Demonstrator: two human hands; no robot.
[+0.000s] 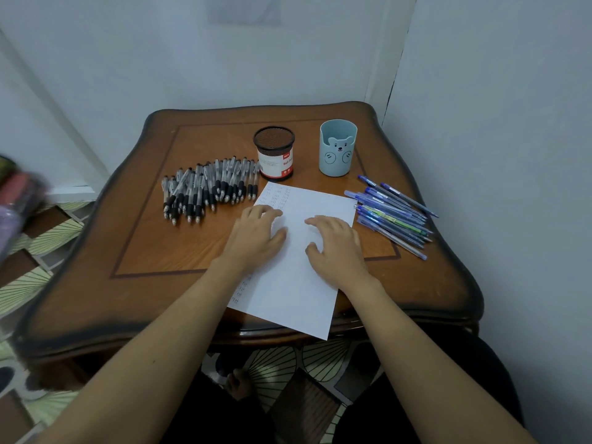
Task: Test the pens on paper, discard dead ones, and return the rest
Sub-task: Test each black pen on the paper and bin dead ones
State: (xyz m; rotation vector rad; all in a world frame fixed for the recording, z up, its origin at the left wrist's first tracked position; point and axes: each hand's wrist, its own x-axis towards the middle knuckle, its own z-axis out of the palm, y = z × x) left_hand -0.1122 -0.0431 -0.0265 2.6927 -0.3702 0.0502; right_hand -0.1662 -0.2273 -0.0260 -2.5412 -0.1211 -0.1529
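A dark-edged wooden table (134, 238) with an inlaid border stands in a corner of pale walls (496, 91), over a floor (28, 283) tiled in green fan shapes and brown squares; something blurred shows at the far left edge. A white sheet of paper (298, 283) lies tilted on the near middle of the table, its near corner hanging past the edge, with rows of small pen marks at its far left corner and along its left side. Both hands lie on the sheet with fingers spread and slightly bent, holding nothing: the left hand (256, 238) on the sheet's left edge, the right hand (336, 248) toward its right side. A heap of black-grip pens (208, 190) lies to the far left of the left hand; a bundle of blue pens (392, 211) lies right of the right hand, just off the paper. Beyond the paper stand a black mesh pen cup (275, 153) and, to its right, a light blue bear-face holder (338, 148).
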